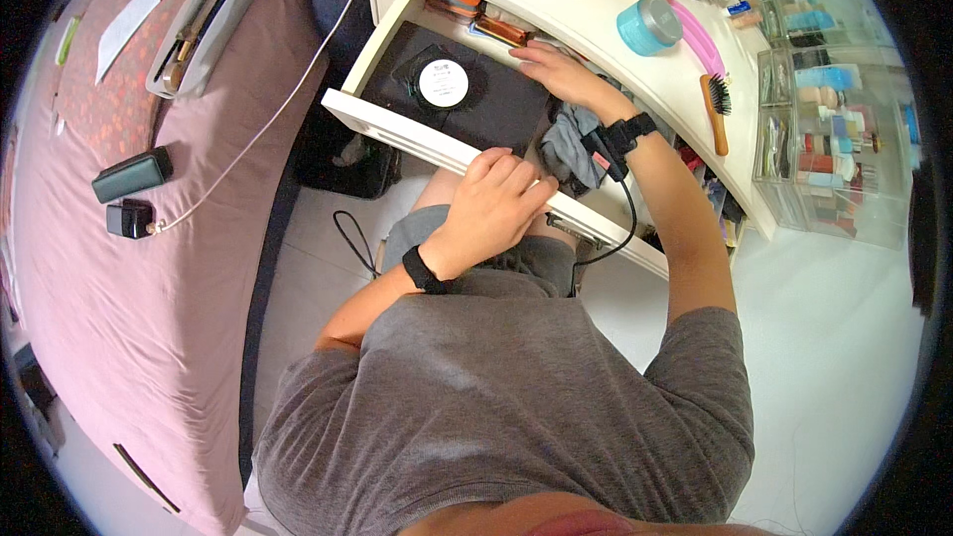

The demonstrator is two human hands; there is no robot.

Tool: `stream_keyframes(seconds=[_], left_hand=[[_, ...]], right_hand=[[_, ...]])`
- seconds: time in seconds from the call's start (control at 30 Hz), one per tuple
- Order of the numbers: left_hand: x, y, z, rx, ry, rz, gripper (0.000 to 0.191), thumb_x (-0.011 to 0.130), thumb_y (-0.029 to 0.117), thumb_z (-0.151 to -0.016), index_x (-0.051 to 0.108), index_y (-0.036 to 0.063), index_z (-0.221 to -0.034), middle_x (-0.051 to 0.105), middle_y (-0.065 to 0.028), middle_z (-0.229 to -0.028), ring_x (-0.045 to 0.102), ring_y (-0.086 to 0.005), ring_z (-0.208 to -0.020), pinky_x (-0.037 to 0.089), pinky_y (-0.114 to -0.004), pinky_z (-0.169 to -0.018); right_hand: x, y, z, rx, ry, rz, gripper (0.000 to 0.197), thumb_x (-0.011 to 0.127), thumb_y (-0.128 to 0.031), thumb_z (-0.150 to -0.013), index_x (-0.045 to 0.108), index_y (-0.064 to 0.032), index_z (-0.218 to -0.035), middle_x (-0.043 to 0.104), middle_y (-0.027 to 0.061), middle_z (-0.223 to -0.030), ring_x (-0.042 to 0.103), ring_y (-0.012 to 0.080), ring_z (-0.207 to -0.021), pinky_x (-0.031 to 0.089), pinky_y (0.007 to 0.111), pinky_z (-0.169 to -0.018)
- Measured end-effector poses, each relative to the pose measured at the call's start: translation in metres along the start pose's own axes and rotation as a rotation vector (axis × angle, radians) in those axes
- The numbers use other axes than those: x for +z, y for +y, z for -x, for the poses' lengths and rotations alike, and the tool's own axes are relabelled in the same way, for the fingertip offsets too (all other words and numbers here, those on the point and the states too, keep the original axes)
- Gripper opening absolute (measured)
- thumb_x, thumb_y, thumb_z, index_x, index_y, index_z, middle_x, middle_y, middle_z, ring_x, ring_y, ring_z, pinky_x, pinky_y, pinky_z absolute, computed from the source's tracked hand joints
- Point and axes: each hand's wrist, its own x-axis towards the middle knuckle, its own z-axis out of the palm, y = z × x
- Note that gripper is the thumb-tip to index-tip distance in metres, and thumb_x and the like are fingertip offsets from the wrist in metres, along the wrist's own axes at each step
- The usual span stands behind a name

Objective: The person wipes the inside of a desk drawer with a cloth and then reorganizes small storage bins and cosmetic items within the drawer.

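A white drawer point(398, 128) of the dressing table is pulled out over my lap. My left hand point(495, 205) is curled over the top edge of its front panel. Inside, my right hand point(558, 76) reaches in with fingers extended, by the back right corner of a flat black box point(510, 100); whether it touches the box I cannot tell. On the box sits a round container with a white printed lid point(444, 83). Grey cloth point(572, 140) lies crumpled right of the box, below my right wrist. Orange-and-black packets point(454, 4) are at the drawer's back.
The white tabletop point(588, 22) overhangs the drawer's back and holds a blue jar point(649, 26), a wooden hairbrush point(716, 115) and a clear cosmetics organizer point(834, 149). Left is a pink-covered bed point(149, 327) with a charger point(130, 219) and white cable point(275, 119). A black cord point(633, 216) hangs by my right wrist.
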Motion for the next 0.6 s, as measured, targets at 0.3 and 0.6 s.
stream_keyframes(seconds=[0.3, 0.6], left_hand=[[0.000, 0.000, 0.000, -0.003, 0.018, -0.009, 0.022, 0.067, 0.028, -0.077, 0.063, 0.0162, -0.095, 0.055, -0.0011, -0.089, 0.053, -0.0210, -0.090, 0.040, -0.038, -0.090], [0.003, 0.000, 0.001, -0.013, 0.033, 0.005, 0.020, 0.066, 0.029, -0.078, 0.062, 0.0167, -0.093, 0.054, -0.0010, -0.088, 0.052, -0.0206, -0.089, 0.040, -0.039, -0.092]], right_hand=[[-0.021, -0.040, -0.022, 0.096, -0.215, 0.070, 0.045, 0.040, -0.033, -0.099, 0.050, -0.0076, -0.134, 0.046, 0.0206, -0.138, 0.042, 0.0322, -0.129, 0.029, 0.034, -0.109], [-0.006, -0.034, -0.059, 0.048, -0.287, 0.098, 0.052, 0.031, -0.031, -0.098, 0.038, -0.0036, -0.141, 0.038, 0.0153, -0.147, 0.036, 0.0292, -0.135, 0.026, 0.033, -0.112]])
